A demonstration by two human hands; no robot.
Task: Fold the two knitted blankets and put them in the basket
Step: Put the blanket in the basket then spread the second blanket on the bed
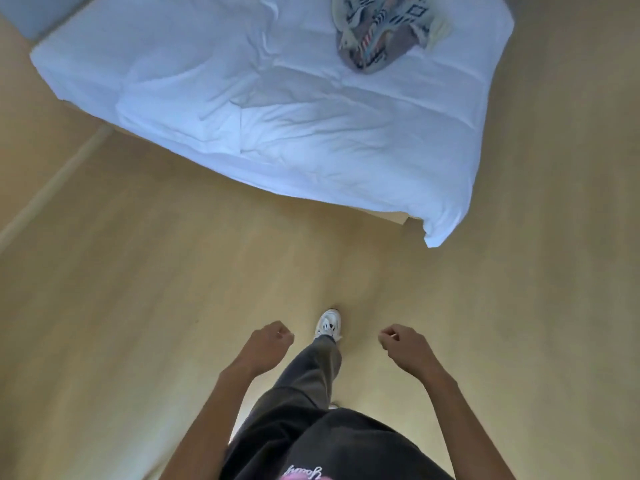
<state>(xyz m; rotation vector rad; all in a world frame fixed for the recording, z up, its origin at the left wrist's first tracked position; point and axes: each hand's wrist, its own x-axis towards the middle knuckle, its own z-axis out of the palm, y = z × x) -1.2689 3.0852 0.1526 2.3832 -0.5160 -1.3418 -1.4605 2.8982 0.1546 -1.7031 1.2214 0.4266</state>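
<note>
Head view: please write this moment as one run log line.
stage: folding not begun | patterned blanket: crumpled on bed | left hand: curled, empty | right hand: curled, empty | basket: not in view

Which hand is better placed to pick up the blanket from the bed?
The right hand, slightly. The blanket lies on the right part of the bed, closer to it than to the left hand. Both hands hold nothing and are far from it.

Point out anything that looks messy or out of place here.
The patterned knitted blanket lies crumpled in a heap, unfolded, on the far right of the white bed sheet. The sheet is creased, and its near corner droops over the edge. Nothing spilled or damaged shows.
</note>
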